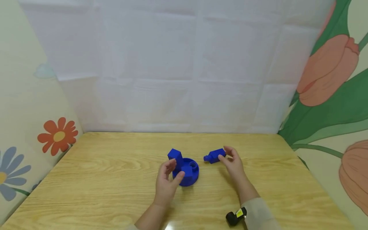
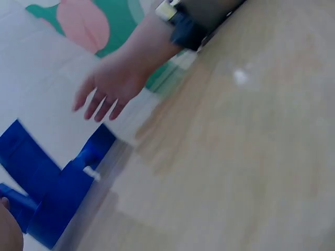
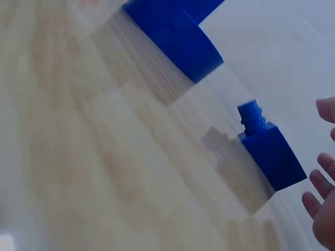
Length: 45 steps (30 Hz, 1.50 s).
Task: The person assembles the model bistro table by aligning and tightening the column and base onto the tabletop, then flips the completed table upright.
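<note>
A round blue base (image 1: 194, 178) stands on the table with a tall blue block (image 1: 174, 155), a shorter blue block (image 1: 187, 172) and a small blue ring-like socket (image 1: 194, 165) on it. Beside its left side, my left hand (image 1: 165, 187) has thumb and fingers spread apart, close to both blocks. A blue bottle-shaped piece (image 3: 275, 157) with a threaded neck lies on its side to the right of the base, the neck pointing toward it. At its far end my right hand (image 1: 235, 166) hovers with fingers parted, and a gap shows between them in the right wrist view.
The wooden table (image 1: 115, 185) runs back to a creased white cloth (image 1: 161, 64). Walls painted with flowers flank both sides. A black wrist-worn device (image 1: 232, 218) sits at the right sleeve (image 1: 260, 212).
</note>
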Each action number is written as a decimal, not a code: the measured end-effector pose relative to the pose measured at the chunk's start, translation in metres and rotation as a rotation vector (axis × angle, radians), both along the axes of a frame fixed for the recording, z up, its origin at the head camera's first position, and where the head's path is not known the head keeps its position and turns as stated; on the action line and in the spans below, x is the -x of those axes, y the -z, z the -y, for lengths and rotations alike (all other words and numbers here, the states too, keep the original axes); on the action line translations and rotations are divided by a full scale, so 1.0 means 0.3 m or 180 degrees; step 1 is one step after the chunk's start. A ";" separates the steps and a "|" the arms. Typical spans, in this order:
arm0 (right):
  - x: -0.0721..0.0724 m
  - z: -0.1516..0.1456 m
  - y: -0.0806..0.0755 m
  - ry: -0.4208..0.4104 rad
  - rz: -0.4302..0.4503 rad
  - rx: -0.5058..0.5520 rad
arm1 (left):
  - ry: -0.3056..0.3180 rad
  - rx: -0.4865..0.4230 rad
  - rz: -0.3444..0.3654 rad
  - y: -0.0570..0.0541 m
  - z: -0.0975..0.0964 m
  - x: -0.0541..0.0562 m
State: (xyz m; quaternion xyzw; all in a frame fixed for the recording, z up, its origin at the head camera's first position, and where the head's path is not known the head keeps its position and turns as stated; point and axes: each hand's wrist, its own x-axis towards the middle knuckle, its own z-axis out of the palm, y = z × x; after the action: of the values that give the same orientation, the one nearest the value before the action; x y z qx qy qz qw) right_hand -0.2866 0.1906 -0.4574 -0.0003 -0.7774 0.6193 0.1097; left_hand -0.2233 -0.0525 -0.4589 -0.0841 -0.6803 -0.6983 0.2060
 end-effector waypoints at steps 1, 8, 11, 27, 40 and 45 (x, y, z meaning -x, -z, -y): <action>0.010 -0.011 0.006 0.0010 0.0012 -0.0113 | 0.0057 0.0095 0.0099 0.002 -0.013 -0.006; 0.062 -0.051 0.036 -0.0244 0.0324 -0.0497 | 0.0022 0.0635 0.0514 0.004 -0.069 -0.019; 0.077 -0.054 0.040 -0.0340 0.0361 -0.0582 | -0.0066 0.0706 0.0535 0.003 -0.076 -0.018; 0.083 -0.050 0.048 -0.0433 0.0542 -0.0939 | 0.0266 0.0468 0.0788 0.005 -0.023 0.009; 0.053 -0.032 0.043 -0.0228 0.0551 -0.1031 | 0.0517 0.0510 0.0657 0.007 0.064 0.041; 0.024 -0.007 0.025 -0.0254 0.0523 -0.0669 | 0.0549 0.0499 0.0559 0.003 0.070 0.040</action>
State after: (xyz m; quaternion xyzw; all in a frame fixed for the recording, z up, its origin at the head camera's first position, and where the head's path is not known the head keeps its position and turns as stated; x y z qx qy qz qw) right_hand -0.2938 0.1928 -0.4648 -0.0086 -0.8438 0.5363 0.0204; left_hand -0.2354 -0.0736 -0.4597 -0.0966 -0.7384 -0.6629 0.0776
